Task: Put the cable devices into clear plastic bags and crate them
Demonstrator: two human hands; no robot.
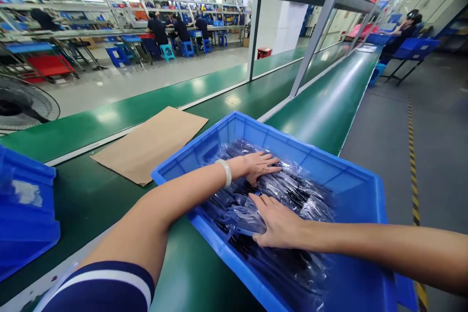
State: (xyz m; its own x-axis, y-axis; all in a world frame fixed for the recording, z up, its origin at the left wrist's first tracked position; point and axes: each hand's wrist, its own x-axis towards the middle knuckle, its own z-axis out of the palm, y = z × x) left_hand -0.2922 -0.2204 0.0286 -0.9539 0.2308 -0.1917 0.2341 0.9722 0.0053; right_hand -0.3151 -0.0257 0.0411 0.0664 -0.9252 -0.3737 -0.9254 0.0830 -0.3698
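A deep blue plastic bin (343, 175) holds several clear plastic bags (288, 187) with dark, thin parts inside; their exact kind is hard to make out. My left hand (260, 165), a pale bangle (227, 173) on its wrist, lies palm down on the bags toward the bin's far side, fingers spread. Nearer to me, my right hand (280, 222) curves its thumb and fingers around the end of a clear plastic bag (245, 217) with a bluish part in it. The palm side of both hands is hidden.
Brown cardboard (153, 141) lies beyond the bin on the green work surface (95, 209). Another blue bin (27, 204) stands at left. Metal posts (321, 29) hold a shelf overhead. A fan (25, 102) is at far left; co-workers (158, 29) sit in the background.
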